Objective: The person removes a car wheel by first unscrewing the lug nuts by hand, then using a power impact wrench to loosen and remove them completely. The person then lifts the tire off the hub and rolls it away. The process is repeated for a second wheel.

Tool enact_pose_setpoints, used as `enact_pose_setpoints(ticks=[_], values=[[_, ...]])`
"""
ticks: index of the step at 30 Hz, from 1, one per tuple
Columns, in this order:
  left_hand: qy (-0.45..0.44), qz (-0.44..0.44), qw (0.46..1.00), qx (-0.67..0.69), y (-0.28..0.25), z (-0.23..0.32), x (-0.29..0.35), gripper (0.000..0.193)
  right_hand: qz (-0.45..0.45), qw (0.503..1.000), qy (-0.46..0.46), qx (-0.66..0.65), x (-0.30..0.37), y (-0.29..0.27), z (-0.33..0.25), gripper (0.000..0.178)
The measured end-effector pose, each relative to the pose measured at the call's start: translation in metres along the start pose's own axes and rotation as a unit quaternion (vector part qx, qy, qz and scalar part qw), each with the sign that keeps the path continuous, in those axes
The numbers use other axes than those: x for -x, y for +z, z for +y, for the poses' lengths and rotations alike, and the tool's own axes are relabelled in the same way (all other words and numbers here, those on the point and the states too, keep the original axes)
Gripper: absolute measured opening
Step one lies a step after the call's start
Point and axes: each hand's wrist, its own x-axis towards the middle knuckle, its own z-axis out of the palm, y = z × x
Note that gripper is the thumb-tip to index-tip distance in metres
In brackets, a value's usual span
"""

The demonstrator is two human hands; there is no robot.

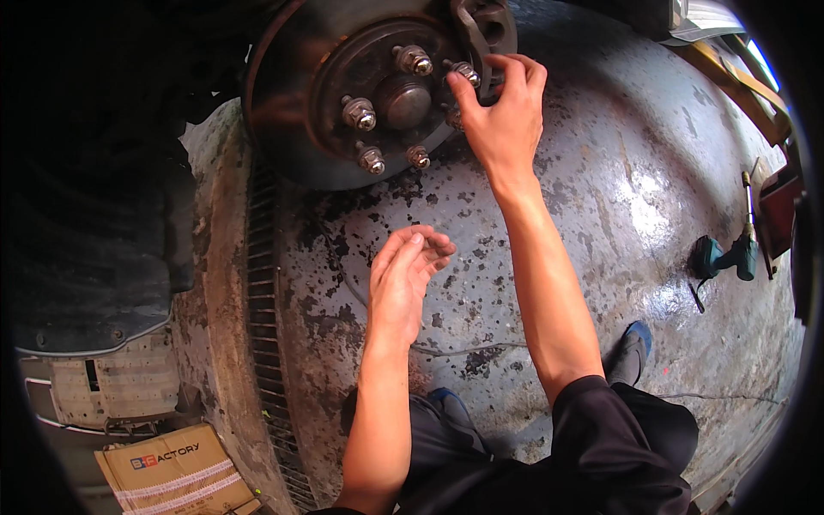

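Note:
A dark brake disc (292, 129) fills the upper middle, with a round hub cap (404, 103) at its centre. Around the hub, shiny lug nuts sit on the wheel studs, such as one lug nut (358, 113) on the left and another lug nut (414, 60) above. My right hand (506, 116) reaches up to the disc's right side, thumb and fingers closed around a lug nut (466, 74) there. Below the disc, my left hand (402, 279) hangs in the air with loosely curled fingers, and nothing shows in it.
A brake caliper (485, 26) sits at the disc's upper right. A teal cordless power tool (730, 257) with a long extension lies on the floor at right. A drain grate (262, 283) runs along the left, beside a cardboard box (176, 472). A thin cable (463, 350) crosses the floor.

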Motion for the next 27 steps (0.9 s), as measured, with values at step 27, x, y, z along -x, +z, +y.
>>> enact_pose_setpoints(ticks=[27], values=[[0.033, -0.019, 0.999, -0.002, -0.008, -0.006, 0.001, 0.027, -0.127, 0.984, -0.075, -0.098, 0.036, 0.011, -0.072, 0.036]])
